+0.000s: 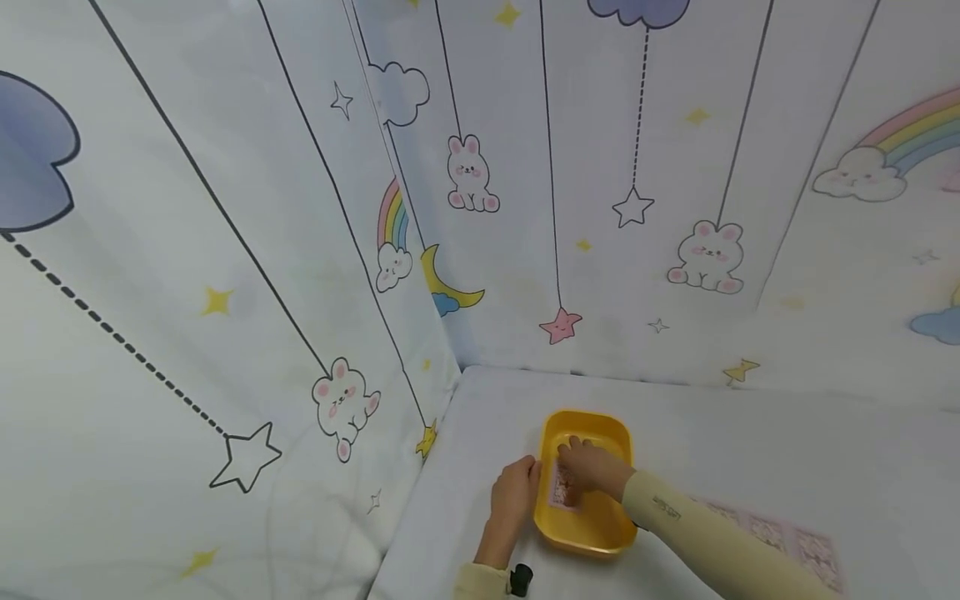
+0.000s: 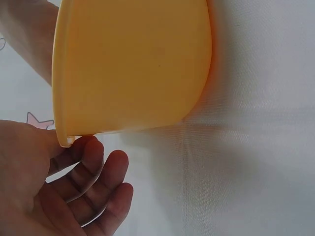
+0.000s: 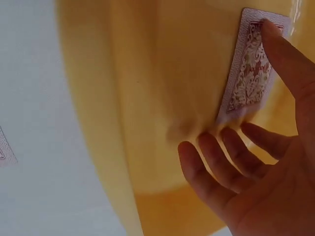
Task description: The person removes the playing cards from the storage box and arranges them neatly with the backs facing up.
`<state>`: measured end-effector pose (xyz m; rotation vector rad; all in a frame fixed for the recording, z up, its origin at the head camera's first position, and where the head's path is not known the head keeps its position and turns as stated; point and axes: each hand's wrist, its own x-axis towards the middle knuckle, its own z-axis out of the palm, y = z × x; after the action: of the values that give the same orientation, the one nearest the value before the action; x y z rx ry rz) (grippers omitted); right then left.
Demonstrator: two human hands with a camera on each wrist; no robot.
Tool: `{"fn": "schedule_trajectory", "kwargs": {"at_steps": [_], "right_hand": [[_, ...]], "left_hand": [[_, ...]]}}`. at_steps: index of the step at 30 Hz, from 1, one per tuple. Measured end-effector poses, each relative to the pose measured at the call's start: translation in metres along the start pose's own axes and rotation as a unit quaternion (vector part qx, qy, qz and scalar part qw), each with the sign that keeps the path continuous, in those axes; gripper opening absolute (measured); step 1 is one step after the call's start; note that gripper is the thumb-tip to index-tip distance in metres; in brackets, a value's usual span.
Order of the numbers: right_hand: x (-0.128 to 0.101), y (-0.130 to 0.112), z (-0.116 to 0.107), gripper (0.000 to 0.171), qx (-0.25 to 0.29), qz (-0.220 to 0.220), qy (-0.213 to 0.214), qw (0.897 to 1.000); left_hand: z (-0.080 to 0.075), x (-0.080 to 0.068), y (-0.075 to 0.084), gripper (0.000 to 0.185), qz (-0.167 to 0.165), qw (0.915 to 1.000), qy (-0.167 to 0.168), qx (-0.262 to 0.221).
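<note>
A yellow plastic tub point(image 1: 600, 521) stands on the white table near its left edge. My left hand point(image 1: 515, 492) rests against the tub's left rim. In the left wrist view its fingers point(image 2: 106, 179) lie loosely curled just under the rim of the tub point(image 2: 133, 64). My right hand point(image 1: 588, 467) reaches inside the tub. It presses a playing card point(image 3: 248, 69) with a red patterned back against the inner wall of the tub point(image 3: 162, 98). The thumb point(image 3: 283, 51) lies on the card's far end and the straight fingers point(image 3: 216, 157) touch near its lower edge.
Several more cards point(image 1: 780, 529) lie face down in a row on the table point(image 1: 750, 442) to the right of the tub, partly under my right sleeve. A card corner point(image 3: 5, 147) shows beside the tub. Cartoon-printed walls point(image 1: 525, 208) close in the table at the back and left.
</note>
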<state>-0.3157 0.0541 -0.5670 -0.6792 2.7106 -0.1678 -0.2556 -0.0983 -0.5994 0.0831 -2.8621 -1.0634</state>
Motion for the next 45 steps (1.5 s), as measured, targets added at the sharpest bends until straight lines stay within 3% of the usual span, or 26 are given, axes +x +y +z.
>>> {"fn": "schedule_trajectory", "kwargs": {"at_steps": [8,15,18,25,32,37,39,42,45], "right_hand": [[0.003,0.005,0.003,0.088,0.035,0.019,-0.013,0.999],[0.012,0.01,0.007,0.066,0.023,-0.01,0.019,1.0],[0.014,0.013,0.009,0.065,0.024,-0.012,0.019,0.999],[0.008,0.01,0.007,0.095,0.036,0.021,0.001,0.999],[0.007,0.014,0.005,0.104,0.026,0.047,-0.013,0.998],[0.003,0.022,0.006,0.087,0.022,0.017,0.021,0.999],[0.001,0.026,0.006,0.069,0.046,0.003,0.036,0.998],[-0.003,0.03,0.005,0.044,0.137,-0.007,0.043,0.99],[-0.011,0.037,-0.002,0.031,0.263,-0.017,0.038,0.964]], "left_hand": [[0.0,0.0,0.002,0.028,0.012,0.9999,0.004,0.004],[-0.003,-0.002,0.001,0.027,0.016,0.9998,0.006,0.002],[-0.003,-0.002,0.001,0.027,0.016,0.9998,0.01,0.006],[-0.002,0.0,-0.001,0.026,0.006,0.9999,0.004,0.011],[0.002,0.001,0.003,0.026,-0.005,0.9999,-0.009,0.001],[0.006,0.001,0.007,0.026,0.009,0.9999,-0.009,-0.006],[0.006,0.001,0.007,0.026,0.014,0.9998,-0.007,-0.01],[0.004,0.001,0.004,0.026,0.016,0.9998,-0.005,-0.008],[0.0,0.001,0.0,0.025,0.009,1.0,0.002,-0.003]]}}
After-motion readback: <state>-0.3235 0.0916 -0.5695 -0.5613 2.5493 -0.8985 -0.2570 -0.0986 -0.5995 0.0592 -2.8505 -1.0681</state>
